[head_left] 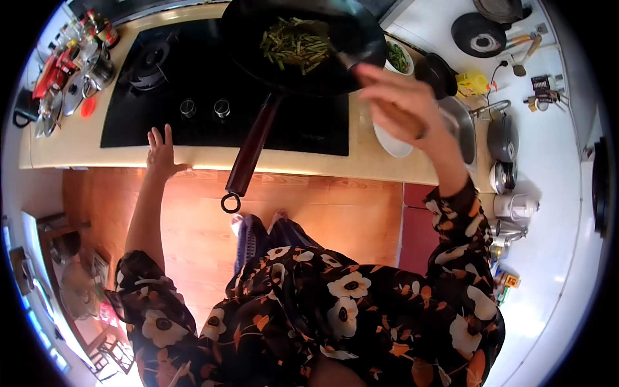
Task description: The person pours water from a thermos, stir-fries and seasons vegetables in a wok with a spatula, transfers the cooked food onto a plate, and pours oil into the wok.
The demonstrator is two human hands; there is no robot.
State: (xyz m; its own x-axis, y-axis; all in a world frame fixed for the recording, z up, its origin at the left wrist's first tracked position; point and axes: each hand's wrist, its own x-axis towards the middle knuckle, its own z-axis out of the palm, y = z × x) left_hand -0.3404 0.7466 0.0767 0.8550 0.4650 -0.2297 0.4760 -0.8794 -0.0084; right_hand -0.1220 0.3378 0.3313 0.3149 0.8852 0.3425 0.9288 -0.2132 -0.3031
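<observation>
Head view: the long handle [253, 151] of the wok [367, 32] is jutting out over the front edge of the tabletop [367, 166], with neither hand holding it. The left hand [161, 156], empty, is spreading its fingers wide near that edge; whether it is touching, I cannot tell. The right hand [400, 97] is gripping a wooden-handled spatula [345, 60], which is reaching into the wok. There, cut green vegetables [293, 48] are lying heaped. Stirring seems to be the step in hand; continuing it would call for sliding the spatula beneath the heap without rocking the wok. Beyond the right hand, greens [397, 57] are filling a white bowl [411, 62].
</observation>
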